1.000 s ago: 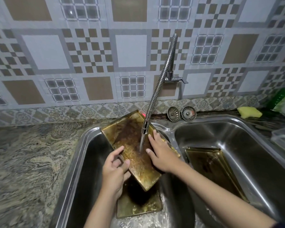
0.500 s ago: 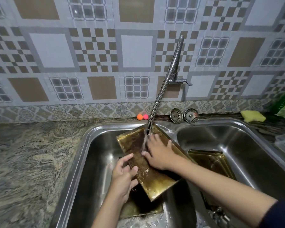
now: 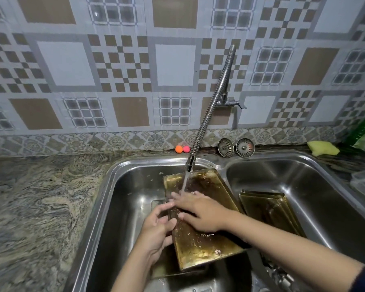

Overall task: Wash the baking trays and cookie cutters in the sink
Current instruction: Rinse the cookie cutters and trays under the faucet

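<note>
Rinsing a tray (image 3: 200, 239) under the tap (image 3: 211, 114).
Left hand (image 3: 156, 230) clamped on its 9 o'clock edge; right hand (image 3: 200, 213) flat, rubbing. Still brown (early on): more trays (image 3: 268, 209) wait at 3 o'clock; no cutters visible.

Left basin (image 3: 122, 207): tilted tray (image 3: 200, 243), over another tray (image 3: 156, 204).
Right basin (image 3: 316, 186): stacked trays (image 3: 268, 209).
Ledge, 12 o'clock: balls (image 3: 182, 149), strainers (image 3: 235, 147).
Ledge, 2 o'clock: sponge (image 3: 322, 147).
Counter (image 3: 34, 207): 9 o'clock.
</note>
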A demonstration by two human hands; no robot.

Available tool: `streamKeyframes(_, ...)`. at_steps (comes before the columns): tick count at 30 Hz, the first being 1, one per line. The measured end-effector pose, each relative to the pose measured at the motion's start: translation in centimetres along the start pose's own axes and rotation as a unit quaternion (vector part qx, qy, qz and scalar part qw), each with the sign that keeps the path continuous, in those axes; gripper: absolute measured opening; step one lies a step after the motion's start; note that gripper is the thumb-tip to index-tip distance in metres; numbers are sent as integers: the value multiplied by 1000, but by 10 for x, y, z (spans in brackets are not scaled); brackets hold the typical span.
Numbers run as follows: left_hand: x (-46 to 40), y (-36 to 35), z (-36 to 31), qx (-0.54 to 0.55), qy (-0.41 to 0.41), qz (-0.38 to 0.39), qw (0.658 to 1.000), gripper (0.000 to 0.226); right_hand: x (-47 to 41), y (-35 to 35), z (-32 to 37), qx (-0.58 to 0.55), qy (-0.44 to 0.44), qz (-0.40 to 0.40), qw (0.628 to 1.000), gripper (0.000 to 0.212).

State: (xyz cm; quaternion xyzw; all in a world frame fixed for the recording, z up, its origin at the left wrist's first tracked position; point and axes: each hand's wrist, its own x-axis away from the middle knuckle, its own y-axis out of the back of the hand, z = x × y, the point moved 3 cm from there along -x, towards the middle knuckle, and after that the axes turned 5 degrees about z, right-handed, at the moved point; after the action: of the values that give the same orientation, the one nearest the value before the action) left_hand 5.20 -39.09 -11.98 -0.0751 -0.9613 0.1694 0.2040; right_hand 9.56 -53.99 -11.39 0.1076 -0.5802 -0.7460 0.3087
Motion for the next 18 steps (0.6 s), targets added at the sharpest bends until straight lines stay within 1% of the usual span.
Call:
streamKeyframes(1,2,3,1,0,1,1,1000,38,-5,1,-15,18,-48,-7,999,57)
streamKeyframes(3,6,-2,3,-5,-1,13,1000,36,-11,9,-36,-10,-207,-49,977,64)
streamKeyframes(4,6,-6,3,-9,-5,15,1000,36,-12,9,-36,-36,-243,-80,966,64)
streamKeyframes(5,6,-10,3,-12,-13,14,1000,36,-13,7,-29,-46,-223,-100,969,62)
streamKeyframes(6,4,-10,2,-13,-22,5,1000,36,-12,3,-16,-52,-165,-100,980,58)
streamKeyframes(8,-1,-3,-1,-7,-36,-29,999,38,1,-6,8,-54,-17,-47,997,53)
streamKeyframes(9,-3,3,-3,1,-40,-47,998,39,10,-9,10,-47,32,-19,998,51)
streamKeyframes(10,-4,7,-3,13,-43,-57,997,38,14,-8,4,-39,53,-11,998,51)
streamKeyframes(11,-4,9,-3,28,-48,-62,997,38,12,-5,-7,-30,43,-23,998,50)
streamKeyframes(12,-5,7,-3,39,-51,-63,996,37,9,-2,-19,-23,3,-42,999,51)
streamKeyframes(14,-6,-4,-1,41,-58,-66,995,36,4,5,-34,-39,-123,-80,988,55)
streamKeyframes(15,-6,-12,-1,38,-64,-65,995,36,1,5,-35,-62,-158,-98,981,56)
streamKeyframes(16,-7,-19,-2,33,-72,-63,995,35,0,4,-30,-91,-154,-112,977,54)
streamKeyframes(18,-9,-30,-7,11,-100,-66,993,33,2,-1,-17,-157,-75,-127,977,51)
